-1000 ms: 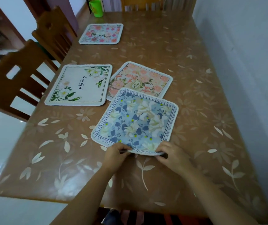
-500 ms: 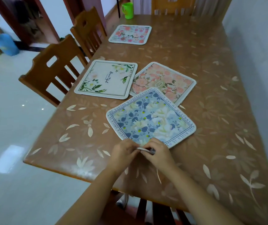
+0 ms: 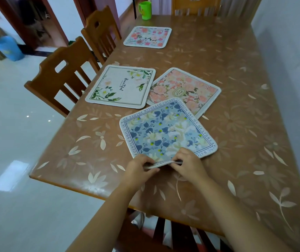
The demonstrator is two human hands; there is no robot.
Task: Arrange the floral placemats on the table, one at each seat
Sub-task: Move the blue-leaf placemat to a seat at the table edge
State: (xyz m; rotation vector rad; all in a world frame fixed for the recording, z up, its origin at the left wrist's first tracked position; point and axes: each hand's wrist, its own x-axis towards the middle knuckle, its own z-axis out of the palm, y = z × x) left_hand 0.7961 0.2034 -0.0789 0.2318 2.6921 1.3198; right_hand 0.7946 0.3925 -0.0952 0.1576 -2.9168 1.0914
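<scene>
Both hands, left (image 3: 139,165) and right (image 3: 188,163), pinched the blue mat (image 3: 165,132) by its near corner, lifted slightly off the desk (image 3: 236,124). Blue mat overlapped the pink mat (image 3: 187,89); white mat (image 3: 122,86) lay left of pink.

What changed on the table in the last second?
The left hand and right hand have slid closer together on the near edge of the blue mat, still pinching it; the mat has turned clockwise. The white mat, pink mat, far mat and cup stayed.
</scene>
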